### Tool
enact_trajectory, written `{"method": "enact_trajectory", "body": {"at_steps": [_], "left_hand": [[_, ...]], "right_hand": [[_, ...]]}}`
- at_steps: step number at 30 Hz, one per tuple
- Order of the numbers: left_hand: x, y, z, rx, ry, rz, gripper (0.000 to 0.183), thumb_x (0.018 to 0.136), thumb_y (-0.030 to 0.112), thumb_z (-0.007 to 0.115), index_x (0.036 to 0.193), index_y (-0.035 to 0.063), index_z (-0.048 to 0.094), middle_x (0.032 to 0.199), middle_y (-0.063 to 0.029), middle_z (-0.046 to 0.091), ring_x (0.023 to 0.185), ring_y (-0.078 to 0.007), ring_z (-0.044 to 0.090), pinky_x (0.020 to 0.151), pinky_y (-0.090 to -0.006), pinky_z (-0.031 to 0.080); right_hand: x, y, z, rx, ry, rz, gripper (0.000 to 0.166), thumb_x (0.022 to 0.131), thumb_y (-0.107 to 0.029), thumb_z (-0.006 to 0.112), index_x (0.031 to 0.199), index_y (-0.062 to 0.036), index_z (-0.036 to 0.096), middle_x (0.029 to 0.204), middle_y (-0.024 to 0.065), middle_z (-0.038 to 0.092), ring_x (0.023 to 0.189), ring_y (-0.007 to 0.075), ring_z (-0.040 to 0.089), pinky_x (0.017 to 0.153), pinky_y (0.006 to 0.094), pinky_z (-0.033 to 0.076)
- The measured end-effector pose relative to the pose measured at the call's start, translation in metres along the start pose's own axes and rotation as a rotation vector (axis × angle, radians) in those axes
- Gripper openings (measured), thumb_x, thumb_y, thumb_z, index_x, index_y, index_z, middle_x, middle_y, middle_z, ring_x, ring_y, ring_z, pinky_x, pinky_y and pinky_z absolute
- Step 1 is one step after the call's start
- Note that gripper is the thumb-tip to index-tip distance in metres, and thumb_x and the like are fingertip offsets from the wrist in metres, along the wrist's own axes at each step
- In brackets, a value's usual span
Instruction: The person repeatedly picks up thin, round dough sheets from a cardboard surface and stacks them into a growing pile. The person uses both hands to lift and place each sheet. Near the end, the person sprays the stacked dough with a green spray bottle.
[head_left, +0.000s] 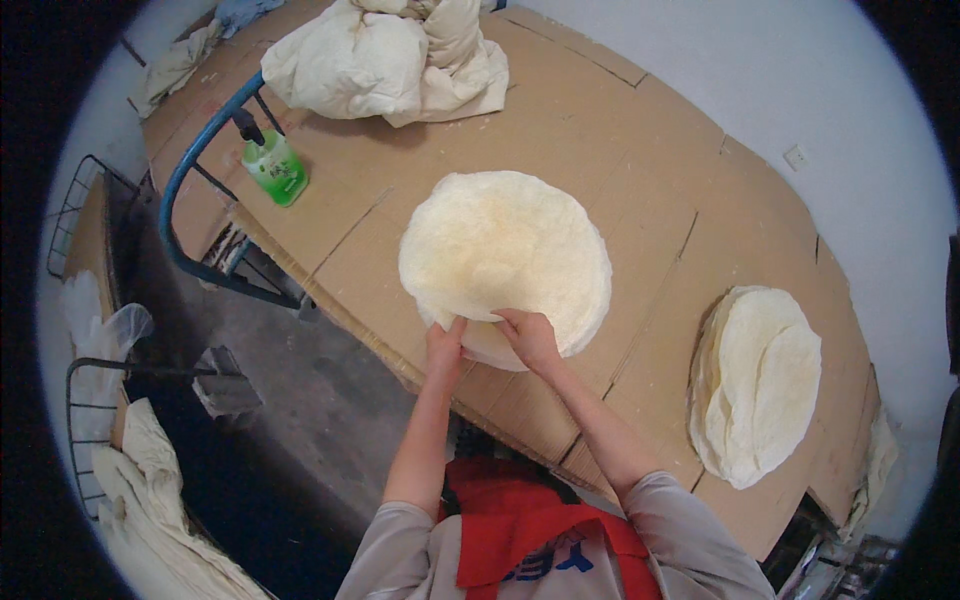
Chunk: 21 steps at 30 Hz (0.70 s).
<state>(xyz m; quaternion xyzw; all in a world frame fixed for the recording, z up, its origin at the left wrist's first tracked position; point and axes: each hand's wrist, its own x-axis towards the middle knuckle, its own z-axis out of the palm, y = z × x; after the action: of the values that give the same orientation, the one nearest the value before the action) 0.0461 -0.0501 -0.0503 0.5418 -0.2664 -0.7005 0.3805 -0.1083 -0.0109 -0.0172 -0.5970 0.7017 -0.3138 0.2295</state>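
Observation:
A stack of thin, round, cream-coloured sheets (510, 240) lies in front of me on a cardboard-covered table (600, 157). Whether the sheets are fibre wadding or something else, I cannot tell. At the near edge of the stack, my left hand (444, 349) pinches the rim of the top sheet between thumb and fingers. My right hand (531, 339) grips the same rim a little further right. Between my hands this edge is raised, and a paler layer shows beneath it. The fingertips are partly hidden under the sheet.
A second stack of similar sheets (756, 386) lies at the right. At the back is a bundle of cream cloth (390, 64). A green spray bottle (276, 169) stands near a blue metal rail (169, 202) at left. Cloth (150, 495) lies low at the left.

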Motion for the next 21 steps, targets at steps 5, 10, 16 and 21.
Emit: {"method": "enact_trajectory", "body": {"at_steps": [5,10,16,21], "left_hand": [[-0.001,-0.006,-0.003,-0.046,0.049,0.019,0.030,0.080,0.016,0.056,0.103,-0.0017,0.048,0.089,-0.0095,0.058,0.074,-0.0185,0.058,0.056,-0.0295,0.046],[0.006,-0.007,-0.014,-0.007,0.034,-0.005,0.030,0.079,0.014,0.055,0.105,-0.0021,0.048,0.094,-0.0121,0.056,0.079,-0.0200,0.056,0.064,-0.0305,0.046],[-0.054,0.027,0.019,0.560,0.116,0.654,0.048,0.082,0.017,0.053,0.122,-0.0010,0.035,0.113,-0.0154,0.047,0.105,-0.0237,0.046,0.085,-0.0338,0.040],[-0.083,0.011,0.046,-0.168,-0.424,-0.069,0.040,0.087,0.025,0.044,0.121,0.0046,0.037,0.115,-0.0108,0.048,0.105,-0.0212,0.048,0.084,-0.0368,0.043]], "right_hand": [[0.064,0.000,-0.096,0.013,0.114,0.347,0.033,0.083,-0.029,0.050,0.078,0.0018,0.060,0.064,0.0135,0.058,0.061,0.0183,0.054,0.058,0.0350,0.042],[0.098,-0.075,-0.260,-0.112,0.474,0.068,0.024,0.081,-0.027,0.054,0.083,-0.0050,0.064,0.061,0.0058,0.057,0.054,0.0131,0.049,0.052,0.0292,0.039],[0.042,-0.115,-0.224,-0.612,0.367,-0.280,0.023,0.075,-0.012,0.051,0.097,-0.0105,0.057,0.078,0.0092,0.062,0.069,0.0238,0.061,0.059,0.0346,0.047],[-0.028,-0.069,-0.100,-0.503,-0.274,-0.053,0.016,0.077,-0.015,0.049,0.090,-0.0066,0.053,0.086,0.0111,0.058,0.080,0.0280,0.058,0.064,0.0392,0.046]]}}
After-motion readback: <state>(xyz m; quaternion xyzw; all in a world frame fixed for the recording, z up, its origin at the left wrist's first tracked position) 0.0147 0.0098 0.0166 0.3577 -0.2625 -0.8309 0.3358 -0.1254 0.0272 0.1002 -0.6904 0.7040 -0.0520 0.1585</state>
